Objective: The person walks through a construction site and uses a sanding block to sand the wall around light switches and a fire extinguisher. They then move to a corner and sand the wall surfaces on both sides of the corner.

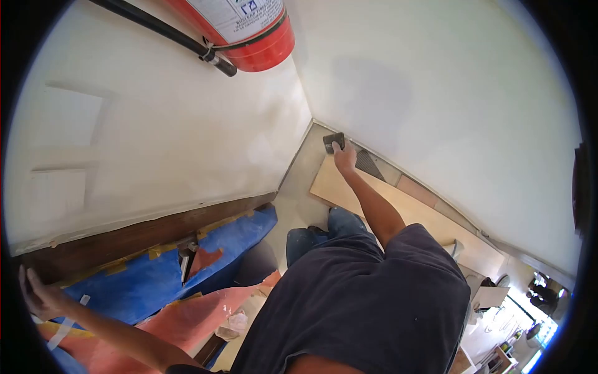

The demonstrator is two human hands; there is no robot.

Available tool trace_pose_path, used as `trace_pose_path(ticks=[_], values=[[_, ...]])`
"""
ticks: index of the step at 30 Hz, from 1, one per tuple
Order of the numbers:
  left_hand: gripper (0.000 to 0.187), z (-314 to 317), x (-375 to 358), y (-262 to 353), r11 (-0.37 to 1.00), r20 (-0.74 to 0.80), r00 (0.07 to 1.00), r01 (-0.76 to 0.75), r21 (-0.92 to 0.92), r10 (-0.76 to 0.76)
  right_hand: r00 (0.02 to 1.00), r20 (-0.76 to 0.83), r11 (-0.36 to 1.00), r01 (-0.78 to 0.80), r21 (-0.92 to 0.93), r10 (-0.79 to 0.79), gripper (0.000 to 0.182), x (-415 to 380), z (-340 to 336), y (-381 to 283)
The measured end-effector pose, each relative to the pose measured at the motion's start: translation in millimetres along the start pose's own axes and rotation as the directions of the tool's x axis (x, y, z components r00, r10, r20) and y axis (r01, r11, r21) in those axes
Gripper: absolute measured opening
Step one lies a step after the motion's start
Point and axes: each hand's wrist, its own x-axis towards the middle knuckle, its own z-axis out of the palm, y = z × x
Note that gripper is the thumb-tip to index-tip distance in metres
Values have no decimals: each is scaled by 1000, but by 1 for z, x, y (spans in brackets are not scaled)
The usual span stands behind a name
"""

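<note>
Near the wall corner, my right hand (344, 154) grips a small dark rectangular block (333, 143) by its edge, just above a pale ledge along the wall. Beside that hand lies a dark perforated triangular piece (369, 164). At the far left, my left hand (42, 294) rests with fingers apart against the dark wooden edge (149, 232), at the end of the blue covering (134, 283). Nothing shows in it.
A red fire extinguisher (265, 47) with a black hose (156, 28) hangs at the top. A light wooden board (398, 209) lies along the right wall. Pink sheeting (193, 318) covers the lower left. Shelves and clutter stand at the lower right.
</note>
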Motion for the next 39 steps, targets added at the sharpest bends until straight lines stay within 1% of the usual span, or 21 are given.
trace_pose_path(ticks=[1,3,5,6,7,9,10,11,13,14,15,17,18,20,23,24,27,29,32,35,39], values=[[16,14,9,69,988,-38,988,149,32,-148,1000,-19,1000,-5,-29,5,46,9,10,0],[23,29,-18,105,996,39,998,54,66,-56,999,-43,999,4,43,-2,50,27,35,-14],[33,55,-43,183,987,-3,989,148,61,-148,998,-64,988,-3,153,13,48,40,55,-55],[41,62,-62,209,977,45,981,181,114,-187,995,-75,984,75,160,-64,49,54,75,-65],[43,70,-79,235,964,10,964,265,26,-265,987,-84,975,150,165,-138,49,66,95,-73],[46,90,-122,279,897,-45,905,412,-158,-423,979,-68,979,197,43,-194,44,77,114,-108],[56,96,-155,289,887,-56,891,439,-143,-450,944,-145,952,304,27,-297,39,84,127,-115],[58,102,-185,306,857,-68,857,502,-119,-511,892,-220,915,404,-2,-395,34,87,142,-117],[61,122,-242,347,777,-96,771,622,-96,-629,775,-421,816,564,126,-471,27,80,188,-118],[67,134,-263,371,751,-78,748,659,-30,-659,661,-517,696,699,162,-544,33,66,201,-125],[68,149,-284,390,783,-54,785,620,48,-618,539,-604,647,761,51,-587,41,55,223,-127],[70,172,-322,424,829,-5,848,518,213,-529,434,-710,493,859,140,-555,42,38,249,-129],[75,184,-349,423,871,-30,886,461,168,-463,369,-756,406,902,150,-541,43,35,255,-127],[73,199,-381,437,884,-70,907,421,204,-416,321,-785,312,935,172,-530,47,40,277,-115],[66,211,-425,424,906,-90,960,282,316,-267,367,-670,263,930,256,-646,57,50,309,-90],[64,211,-435,422,901,-81,974,228,369,-213,377,-669,277,926,256,-641,62,50,318,-83],[76,214,-450,432,927,-67,960,279,252,-271,397,-633,308,917,252,-665,74,46,335,-62],[73,221,-460,448,944,-78,964,263,197,-253,394,-576,316,919,235,-716,77,51,333,-49],[70,221,-467,465,956,-41,966,258,138,-255,480,-551,358,877,320,-683,77,59,332,-41],[68,222,-472,476,930,-26,937,348,114,-348,566,-574,462,821,335,-591,77,91,341,-24],[67,233,-482,497,913,-39,921,388,124,-387,794,-396,688,602,405,-461,64,149,373,59]])
